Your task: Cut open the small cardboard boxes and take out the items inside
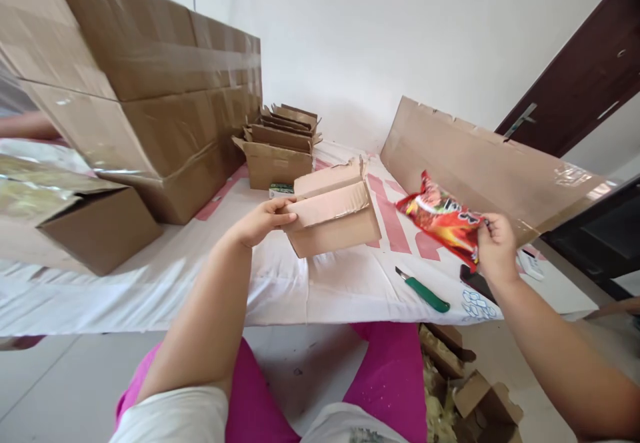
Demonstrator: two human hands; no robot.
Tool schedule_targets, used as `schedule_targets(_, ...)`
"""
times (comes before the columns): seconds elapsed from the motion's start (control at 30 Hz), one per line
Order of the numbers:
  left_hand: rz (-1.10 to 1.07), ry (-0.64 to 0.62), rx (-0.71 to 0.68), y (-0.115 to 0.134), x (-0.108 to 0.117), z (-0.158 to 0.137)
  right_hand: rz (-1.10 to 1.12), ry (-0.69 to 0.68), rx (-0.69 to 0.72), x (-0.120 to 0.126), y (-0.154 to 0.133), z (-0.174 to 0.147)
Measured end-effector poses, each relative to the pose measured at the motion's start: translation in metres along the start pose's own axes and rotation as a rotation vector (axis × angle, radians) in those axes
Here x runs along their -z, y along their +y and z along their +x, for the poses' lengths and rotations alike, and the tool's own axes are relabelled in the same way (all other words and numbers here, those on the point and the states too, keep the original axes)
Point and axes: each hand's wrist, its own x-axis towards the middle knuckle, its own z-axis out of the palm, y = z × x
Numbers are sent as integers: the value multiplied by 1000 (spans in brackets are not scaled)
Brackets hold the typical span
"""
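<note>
My left hand point(267, 221) grips the left end of a small cardboard box point(335, 233), thumb on its near flap and fingers behind. The box is tilted over the table, and its inside is hidden from me. Off to the right, my right hand point(497, 243) pinches one end of a shiny red food packet point(443, 216) with printed pictures on it. The packet hangs in the air, apart from the box. Below it on the cloth lies a green utility knife point(425, 292), blade pointing left.
Big taped cartons point(175, 96) are stacked at the left, with an open carton point(100, 223) before them. Several small open boxes point(280, 156) stand in a row behind. A cardboard panel point(465, 156) rises at the back right. Discarded boxes point(480, 403) lie on the floor.
</note>
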Motion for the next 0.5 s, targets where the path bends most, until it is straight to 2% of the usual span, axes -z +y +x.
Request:
schedule_targets(0.07,-13,45,-9,3,11,-6,9,-108,-7,-7,6,-23)
schedule_targets(0.13,74,97,-70,5,18,-10,18,-231,-11,-20,9,-52)
schedule_targets(0.27,442,193,-149,8,32,-17,86,-486,-7,-51,12,-107)
schedule_targets(0.33,618,240,-157,6,43,-20,112,-572,15,-66,15,-128)
schedule_targets(0.4,741,346,-128,2,54,-24,106,-589,32,-78,19,-143)
schedule_targets(0.5,858,606,-50,-7,64,-26,82,-538,6,-90,28,-159)
